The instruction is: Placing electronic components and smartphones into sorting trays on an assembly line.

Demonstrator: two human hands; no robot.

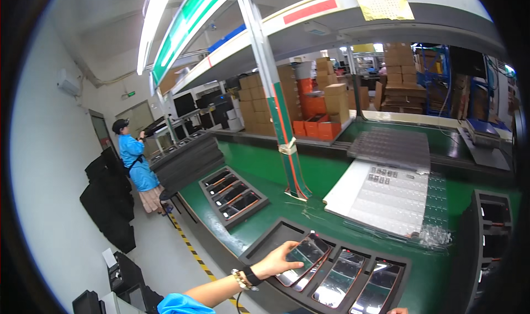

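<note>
One phone (310, 250), gripped by the left hand (276, 260) over the tray (274, 234), seems mid-transfer, likely needing level guiding next; the right hand (398, 311) I can't judge

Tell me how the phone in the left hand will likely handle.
The phone would probably feel slippery, given its glossy, reflective face. Its thin, flat shape suggests it is stiff and unlikely to roll. That shiny face may be fragile.
</note>
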